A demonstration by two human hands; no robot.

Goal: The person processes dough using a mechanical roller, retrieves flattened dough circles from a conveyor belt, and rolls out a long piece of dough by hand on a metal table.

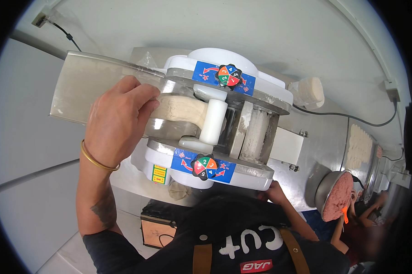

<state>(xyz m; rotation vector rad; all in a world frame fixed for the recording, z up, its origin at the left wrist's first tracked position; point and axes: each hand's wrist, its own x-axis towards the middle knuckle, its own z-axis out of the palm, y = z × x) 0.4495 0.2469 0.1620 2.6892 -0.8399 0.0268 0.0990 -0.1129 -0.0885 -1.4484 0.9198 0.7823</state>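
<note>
A dough roller machine with white side housings and coloured dials stands before me. A thick pale dough strip lies on its metal infeed and runs under a white plastic roller. My left hand, with a gold bangle at the wrist, has its fingertips and thumb pinched at the strip's left end, which they partly hide. Beside the machine's near right corner is my right hand. The housing and my dark clothing cover part of it, so its grip does not show.
A metal tray extends left. Behind the machine sits a plastic-wrapped block, with a power cord trailing right. At right are a metal bowl of pink minced filling, pale dough pieces and another person's arm. A crumpled cloth lies near the front edge.
</note>
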